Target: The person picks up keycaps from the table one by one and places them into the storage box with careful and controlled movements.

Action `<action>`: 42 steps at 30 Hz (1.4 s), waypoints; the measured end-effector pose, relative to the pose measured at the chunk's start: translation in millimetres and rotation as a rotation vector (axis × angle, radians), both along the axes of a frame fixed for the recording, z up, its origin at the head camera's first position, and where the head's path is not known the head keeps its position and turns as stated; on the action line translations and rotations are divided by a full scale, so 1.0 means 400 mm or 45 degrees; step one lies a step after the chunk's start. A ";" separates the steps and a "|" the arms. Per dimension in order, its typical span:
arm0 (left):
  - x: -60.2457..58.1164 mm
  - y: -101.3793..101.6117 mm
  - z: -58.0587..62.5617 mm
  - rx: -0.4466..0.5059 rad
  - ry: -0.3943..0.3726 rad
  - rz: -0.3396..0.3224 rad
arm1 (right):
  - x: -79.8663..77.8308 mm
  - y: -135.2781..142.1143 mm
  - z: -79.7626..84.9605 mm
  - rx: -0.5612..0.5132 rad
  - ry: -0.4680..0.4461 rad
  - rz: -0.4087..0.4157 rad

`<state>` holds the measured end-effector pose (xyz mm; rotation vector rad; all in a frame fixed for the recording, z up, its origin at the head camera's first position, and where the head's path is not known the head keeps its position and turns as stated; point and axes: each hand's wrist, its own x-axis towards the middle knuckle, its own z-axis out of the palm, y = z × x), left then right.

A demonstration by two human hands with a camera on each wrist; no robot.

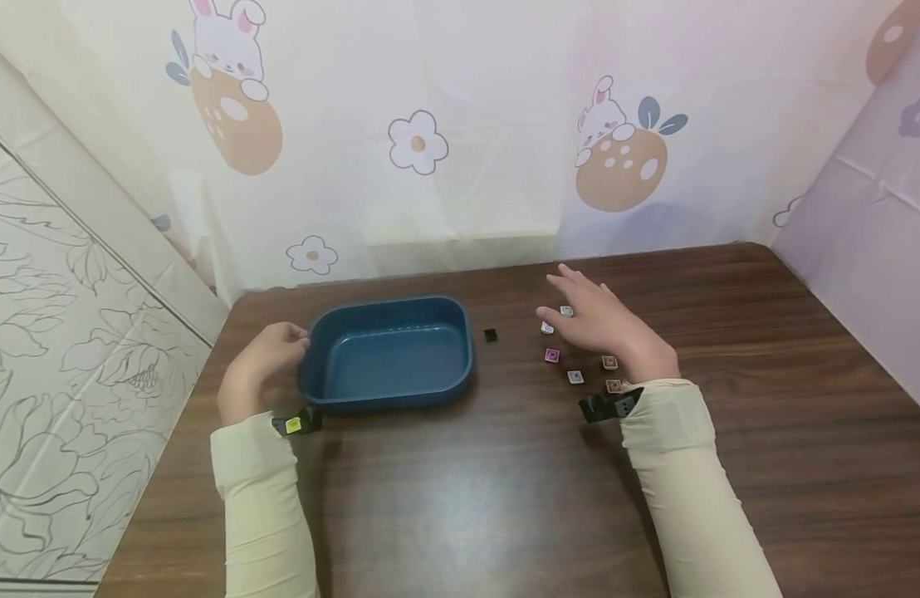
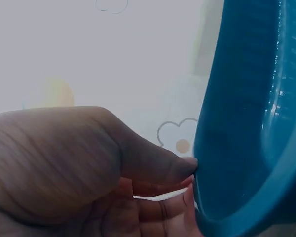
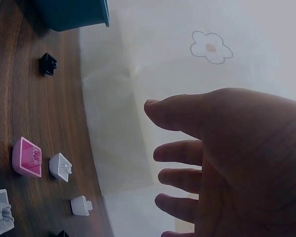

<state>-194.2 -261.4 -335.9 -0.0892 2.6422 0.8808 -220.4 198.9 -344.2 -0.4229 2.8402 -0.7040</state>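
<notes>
On the left of the table stands a blue plastic basin [image 1: 400, 397], rectangular with rounded corners. My left hand [image 1: 275, 350] holds its left rim, thumb and bent fingers meeting at the edge in the left wrist view. My right hand [image 1: 598, 314] hovers with spread fingers, nothing in its grasp. Under and around it lie small keycaps: a pink keycap [image 1: 552, 355], a grey-white keycap [image 1: 575, 377], a white keycap [image 1: 546, 328], another white one near the fingers and two brown ones by the wrist. A black keycap [image 1: 491, 335] lies right of the basin.
The brown wooden table [image 1: 460, 498] ends at the back against a pale curtain [image 1: 490, 166] printed with rabbits and flowers. A white panel with line-drawn flowers [image 1: 64, 374] borders the left side. Each wrist wears a small black camera.
</notes>
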 end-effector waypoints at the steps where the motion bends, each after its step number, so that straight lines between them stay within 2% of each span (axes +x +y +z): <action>1: 0.001 -0.002 -0.001 0.017 -0.008 0.002 | 0.000 0.000 0.002 0.000 -0.001 0.003; 11: 0.006 -0.022 -0.019 0.210 -0.035 0.046 | 0.003 0.013 0.006 -0.033 0.026 0.022; 17: 0.013 -0.030 -0.018 0.328 -0.121 0.093 | 0.005 0.025 -0.010 -0.129 0.137 0.025; 22: 0.015 -0.033 -0.023 0.410 -0.148 0.114 | 0.008 0.033 -0.026 -0.180 0.202 0.009; 27: 0.015 -0.036 -0.025 0.426 -0.162 0.119 | 0.019 0.043 -0.045 -0.174 0.195 -0.017; 36: 0.000 -0.031 -0.027 0.471 -0.190 0.105 | 0.060 0.067 -0.106 -0.129 0.198 0.016; 42: 0.003 -0.038 -0.028 0.452 -0.201 0.123 | 0.069 0.055 -0.135 -0.127 0.194 0.046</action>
